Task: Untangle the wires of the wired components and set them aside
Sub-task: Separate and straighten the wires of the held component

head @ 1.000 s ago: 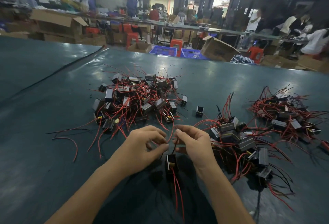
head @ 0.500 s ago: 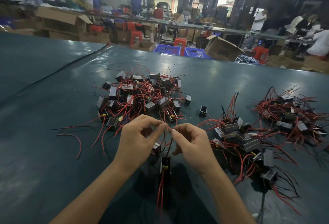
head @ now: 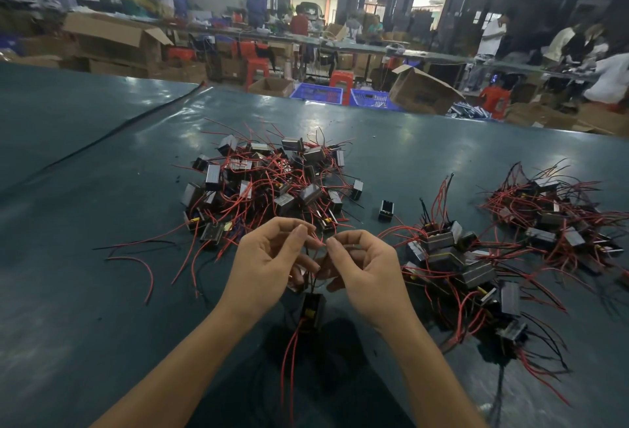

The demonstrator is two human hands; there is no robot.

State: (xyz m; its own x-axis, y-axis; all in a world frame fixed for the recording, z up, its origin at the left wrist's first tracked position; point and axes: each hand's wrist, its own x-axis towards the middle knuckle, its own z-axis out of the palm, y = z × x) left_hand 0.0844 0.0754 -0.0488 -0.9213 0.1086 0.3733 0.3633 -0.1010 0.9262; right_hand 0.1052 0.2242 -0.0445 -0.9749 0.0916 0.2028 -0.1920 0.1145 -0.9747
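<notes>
L hand [head: 269, 264] & R hand [head: 369, 272] raised vs earlier, both pinching wires [head: 287, 349] of component [head: 311, 312], grip pts partly hidden.

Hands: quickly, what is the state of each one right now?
Left hand: pinches the wires of the hanging black component.
Right hand: pinches the same wires.
</notes>
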